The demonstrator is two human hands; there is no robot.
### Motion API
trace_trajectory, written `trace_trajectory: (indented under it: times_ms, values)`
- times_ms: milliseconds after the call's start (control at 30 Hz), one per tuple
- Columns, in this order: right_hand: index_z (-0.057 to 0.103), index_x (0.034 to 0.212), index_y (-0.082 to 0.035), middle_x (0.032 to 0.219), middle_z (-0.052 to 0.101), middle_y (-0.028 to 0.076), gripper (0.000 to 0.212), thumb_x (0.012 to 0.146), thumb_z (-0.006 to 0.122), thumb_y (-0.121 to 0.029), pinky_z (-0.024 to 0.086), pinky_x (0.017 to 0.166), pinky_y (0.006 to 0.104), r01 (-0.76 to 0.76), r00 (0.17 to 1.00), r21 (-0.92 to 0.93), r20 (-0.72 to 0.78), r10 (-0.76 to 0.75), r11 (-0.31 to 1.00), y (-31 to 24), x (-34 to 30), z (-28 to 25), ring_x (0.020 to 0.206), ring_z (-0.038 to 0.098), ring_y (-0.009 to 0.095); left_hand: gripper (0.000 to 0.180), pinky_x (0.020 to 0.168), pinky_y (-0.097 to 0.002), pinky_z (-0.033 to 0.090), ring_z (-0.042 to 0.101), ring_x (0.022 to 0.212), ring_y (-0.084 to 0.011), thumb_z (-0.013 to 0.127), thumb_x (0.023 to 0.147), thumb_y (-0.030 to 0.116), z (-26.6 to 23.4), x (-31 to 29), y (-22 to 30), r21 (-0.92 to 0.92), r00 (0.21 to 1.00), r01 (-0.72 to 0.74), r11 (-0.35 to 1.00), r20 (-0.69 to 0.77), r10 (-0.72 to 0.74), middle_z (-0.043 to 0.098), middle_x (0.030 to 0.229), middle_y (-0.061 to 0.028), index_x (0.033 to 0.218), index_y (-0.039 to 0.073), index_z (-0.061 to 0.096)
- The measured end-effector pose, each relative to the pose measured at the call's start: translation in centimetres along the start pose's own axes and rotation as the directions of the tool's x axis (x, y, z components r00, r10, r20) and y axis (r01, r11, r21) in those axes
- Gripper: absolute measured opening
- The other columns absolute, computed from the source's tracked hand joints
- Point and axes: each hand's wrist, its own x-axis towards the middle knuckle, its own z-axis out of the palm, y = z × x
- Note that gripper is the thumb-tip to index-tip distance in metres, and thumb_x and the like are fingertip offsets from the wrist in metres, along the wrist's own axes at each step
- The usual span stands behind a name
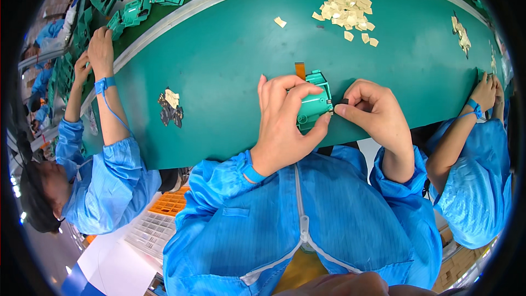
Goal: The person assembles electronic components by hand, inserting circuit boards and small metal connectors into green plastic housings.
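Observation:
Over the green mat, my left hand [287,112] is closed around a green plastic housing [315,103], fingers across its top and left side and the thumb at its lower right. An orange flat ribbon cable [299,70] sticks up from the housing's far end. At the housing's right side, my right hand [375,111] pinches a small black piece [343,102] between thumb and forefinger. That piece is close to the housing's right edge; whether the two touch, I cannot tell. My left palm hides part of the housing.
A pile of cream-coloured pieces [348,8] lies at the far side of the green mat [230,77]. Black pieces [171,114] sit to the left. Co-workers in blue work at both sides, one hand [101,52] reaching green housings [136,12] beyond the pale rail [181,15].

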Motion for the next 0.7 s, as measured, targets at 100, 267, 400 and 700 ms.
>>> trace_trajectory:
  times_ms: [100, 267, 400, 700]
  values:
    - [0.060, 0.077, 0.000, 0.072, 0.054, -0.003, 0.023, 0.085, 0.080, -0.008, 0.039, 0.054, 0.0243, 0.019, 1.000, -0.007, -0.001, -0.019, 1.000, 0.1, 0.0, -0.1, 0.062, 0.047, 0.003, 0.050, 0.116, -0.0688, 0.018, 0.052, 0.118, -0.0324, 0.082, 0.075, 0.011, -0.2, -0.1, 0.0, 0.005, 1.000, 0.011, 1.000, 0.025, -0.011, 0.052, 0.122, -0.0087, 0.120, 0.015, 0.061]
    - [0.060, 0.078, 0.000, 0.072, 0.055, -0.002, 0.023, 0.085, 0.080, -0.008, 0.039, 0.053, 0.0245, 0.011, 1.000, 0.001, 0.003, -0.011, 1.000, 0.3, 0.2, -0.2, 0.062, 0.047, 0.003, 0.049, 0.116, -0.0685, 0.018, 0.052, 0.119, -0.0330, 0.081, 0.075, 0.011, -0.2, 0.2, 0.1, 0.015, 1.000, 0.013, 1.000, 0.024, -0.014, 0.052, 0.122, -0.0088, 0.120, 0.014, 0.061]
    - [0.059, 0.077, -0.002, 0.068, 0.053, -0.003, 0.024, 0.084, 0.081, -0.008, 0.038, 0.052, 0.0244, 0.082, 0.997, -0.016, -0.002, -0.082, 0.996, -0.1, 0.6, 0.0, 0.061, 0.046, 0.003, 0.049, 0.116, -0.0670, 0.018, 0.052, 0.118, -0.0328, 0.082, 0.074, 0.011, -0.5, 0.3, 0.2, 0.033, 1.000, 0.003, 0.999, -0.014, -0.003, 0.053, 0.120, -0.0093, 0.119, 0.014, 0.061]
    - [0.058, 0.076, -0.003, 0.069, 0.055, -0.005, 0.023, 0.085, 0.079, -0.005, 0.038, 0.054, 0.0218, 0.068, 0.998, 0.026, 0.001, -0.068, 0.997, 1.0, -0.1, -0.1, 0.062, 0.047, 0.002, 0.055, 0.115, -0.0667, 0.021, 0.049, 0.122, -0.0340, 0.087, 0.075, 0.024, -0.5, -0.3, 0.7, 0.072, 0.998, -0.050, 0.996, -0.021, 0.051, 0.051, 0.123, -0.0104, 0.121, 0.012, 0.060]
